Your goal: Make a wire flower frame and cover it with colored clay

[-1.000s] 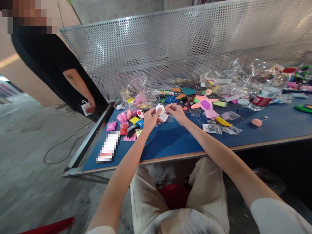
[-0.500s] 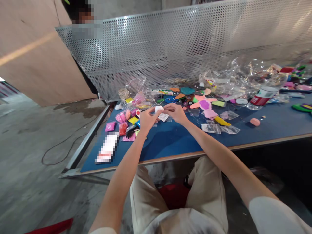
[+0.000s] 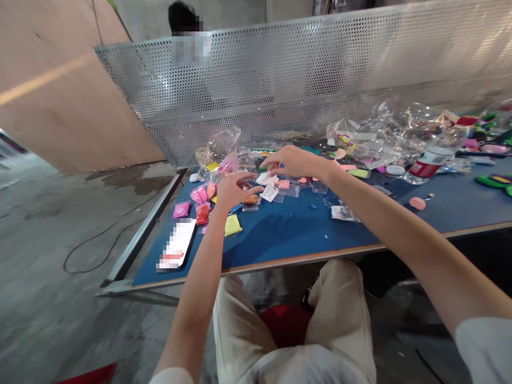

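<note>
white lump (image 3: pixel 266 178) | between both hands | under right hand (image 3: pixel 292 160) | ungripped

A workshop or small factory floor is showing here, set up for hand craft assembly. The person's right hand (image 3: pixel 294 161) and left hand (image 3: pixel 232 189) are hovering over a blue-topped workbench (image 3: pixel 288 232) on a bare metal frame. Just beyond the hands a perforated metal screen (image 3: pixel 304 80) is dividing the bench from a second person's place. Small coloured packets (image 3: pixel 200 205) are lying beside the left hand, and crumpled clear plastic bags (image 3: pixel 400 130) are piling up well right of the right hand. A stained concrete floor (image 3: pixel 52 250) is stretching away left of the left hand.
</note>
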The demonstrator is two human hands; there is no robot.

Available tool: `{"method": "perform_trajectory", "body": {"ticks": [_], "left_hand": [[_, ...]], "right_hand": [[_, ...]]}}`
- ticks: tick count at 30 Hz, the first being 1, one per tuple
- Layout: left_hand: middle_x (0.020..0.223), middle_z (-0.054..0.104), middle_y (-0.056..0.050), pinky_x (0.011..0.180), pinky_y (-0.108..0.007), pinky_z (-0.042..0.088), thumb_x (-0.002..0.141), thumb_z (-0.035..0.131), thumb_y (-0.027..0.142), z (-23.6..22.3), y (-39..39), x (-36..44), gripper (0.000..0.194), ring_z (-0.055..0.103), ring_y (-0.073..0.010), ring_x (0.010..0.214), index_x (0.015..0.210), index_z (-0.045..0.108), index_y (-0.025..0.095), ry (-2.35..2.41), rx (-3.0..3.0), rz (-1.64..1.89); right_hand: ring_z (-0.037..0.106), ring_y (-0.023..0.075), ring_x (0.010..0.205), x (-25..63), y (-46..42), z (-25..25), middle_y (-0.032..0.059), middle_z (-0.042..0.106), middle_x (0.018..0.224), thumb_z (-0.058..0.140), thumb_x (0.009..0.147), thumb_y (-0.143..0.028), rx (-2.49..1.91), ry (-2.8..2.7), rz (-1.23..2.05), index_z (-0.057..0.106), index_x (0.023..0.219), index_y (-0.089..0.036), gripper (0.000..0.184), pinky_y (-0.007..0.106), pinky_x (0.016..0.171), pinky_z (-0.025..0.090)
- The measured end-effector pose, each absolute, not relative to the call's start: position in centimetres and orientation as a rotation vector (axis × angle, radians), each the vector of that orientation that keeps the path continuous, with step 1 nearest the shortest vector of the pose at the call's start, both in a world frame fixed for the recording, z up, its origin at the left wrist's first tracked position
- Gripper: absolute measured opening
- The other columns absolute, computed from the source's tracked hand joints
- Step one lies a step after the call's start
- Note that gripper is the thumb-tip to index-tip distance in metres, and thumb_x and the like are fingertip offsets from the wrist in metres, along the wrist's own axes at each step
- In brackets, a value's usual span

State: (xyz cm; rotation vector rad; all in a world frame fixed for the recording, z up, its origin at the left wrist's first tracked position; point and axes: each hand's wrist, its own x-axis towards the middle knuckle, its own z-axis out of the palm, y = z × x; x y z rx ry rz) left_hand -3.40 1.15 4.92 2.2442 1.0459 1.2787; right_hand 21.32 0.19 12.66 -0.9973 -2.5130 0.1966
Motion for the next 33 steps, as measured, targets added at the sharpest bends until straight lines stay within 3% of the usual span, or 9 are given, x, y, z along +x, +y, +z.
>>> {"method": "perform_trajectory", "body": {"ticks": [6, 11, 15, 19, 23, 25, 27, 30, 33], "left_hand": [[0.073, 0.078, -0.002, 0.066, -0.030, 0.055, 0.068, 0.092, 0.050, 5.0, 0.7, -3.5, 0.035, 0.074, -0.0233, 0.071, 0.097, 0.084, 0.031, 1.226, 2.266, 1.313], [0.082, 0.080, -0.006, 0.064, -0.030, 0.056, 0.072, 0.090, 0.046, 4.6, 1.1, -3.3, 0.030, 0.071, -0.0207, 0.068, 0.089, 0.085, 0.022, 0.967, 2.049, 1.331], [0.071, 0.074, -0.005, 0.058, -0.027, 0.052, 0.075, 0.087, 0.045, 4.3, 1.0, -2.7, 0.028, 0.067, -0.0175, 0.063, 0.077, 0.082, 0.018, 0.858, 1.976, 1.302], [0.069, 0.072, -0.003, 0.057, -0.025, 0.052, 0.069, 0.090, 0.052, 4.5, 0.4, -2.0, 0.037, 0.066, -0.0162, 0.063, 0.069, 0.078, 0.018, 0.868, 1.955, 1.339], [0.072, 0.074, -0.003, 0.057, -0.025, 0.056, 0.068, 0.087, 0.062, 4.3, 0.4, -1.7, 0.046, 0.072, -0.0171, 0.063, 0.078, 0.079, 0.018, 0.852, 1.804, 1.287], [0.071, 0.074, -0.003, 0.053, -0.024, 0.054, 0.065, 0.088, 0.064, 3.9, 0.7, -1.7, 0.051, 0.073, -0.0182, 0.062, 0.082, 0.078, 0.017, 0.879, 1.669, 1.323], [0.067, 0.072, -0.002, 0.049, -0.023, 0.051, 0.065, 0.088, 0.065, 3.4, 1.1, -1.7, 0.053, 0.074, -0.0193, 0.062, 0.085, 0.076, 0.017, 0.909, 1.534, 1.400], [0.070, 0.072, -0.001, 0.047, -0.022, 0.049, 0.073, 0.085, 0.061, 2.8, 1.5, -1.3, 0.048, 0.075, -0.0183, 0.065, 0.091, 0.073, 0.018, 0.909, 1.340, 1.533], [0.084, 0.076, -0.002, 0.055, -0.022, 0.054, 0.079, 0.084, 0.055, 2.4, 1.5, -0.6, 0.042, 0.075, -0.0153, 0.070, 0.099, 0.071, 0.019, 0.873, 1.138, 1.609]], "right_hand": [[0.069, 0.0203, 0.087, 20.2, 0.6, 12.7, 0.0018, 0.080, 0.093, 0.071, 0.091, -0.026, -0.978, -2.569, 0.179, 0.082, 0.109, -0.028, 0.021, 0.033, 0.082, 0.044], [0.067, 0.0206, 0.083, 19.7, 0.6, 13.1, 0.0009, 0.079, 0.087, 0.081, 0.083, -0.041, -1.044, -2.561, 0.114, 0.085, 0.094, -0.030, 0.016, 0.033, 0.079, 0.044], [0.066, 0.0211, 0.080, 19.7, 1.0, 12.8, 0.0016, 0.078, 0.080, 0.082, 0.082, -0.045, -1.113, -2.512, 0.114, 0.086, 0.086, -0.030, 0.016, 0.034, 0.076, 0.043], [0.067, 0.0221, 0.080, 19.9, 1.4, 12.2, 0.0029, 0.077, 0.078, 0.081, 0.084, -0.045, -1.124, -2.499, 0.126, 0.086, 0.084, -0.029, 0.017, 0.036, 0.080, 0.045], [0.068, 0.0285, 0.100, 20.9, 1.6, 13.4, 0.0055, 0.079, 0.099, 0.080, 0.083, -0.058, -1.086, -2.404, 0.002, 0.083, 0.108, -0.028, 0.040, 0.043, 0.098, 0.047], [0.065, 0.0319, 0.114, 22.0, 2.0, 14.2, 0.0087, 0.075, 0.122, 0.075, 0.085, -0.066, -1.027, -2.244, -0.063, 0.072, 0.132, -0.026, 0.063, 0.049, 0.107, 0.044], [0.061, 0.0323, 0.124, 23.1, 2.7, 14.3, 0.0119, 0.066, 0.139, 0.063, 0.092, -0.071, -0.991, -2.072, -0.070, 0.060, 0.146, -0.023, 0.072, 0.052, 0.111, 0.044], [0.060, 0.0298, 0.128, 24.0, 3.8, 11.9, 0.0143, 0.058, 0.149, 0.050, 0.095, -0.078, -0.953, -1.901, 0.064, 0.049, 0.152, -0.023, 0.079, 0.049, 0.110, 0.047], [0.065, 0.0285, 0.122, 23.0, 4.1, 7.9, 0.0157, 0.065, 0.140, 0.051, 0.089, -0.084, -0.955, -1.792, 0.492, 0.050, 0.149, -0.023, 0.086, 0.047, 0.105, 0.053]]}}
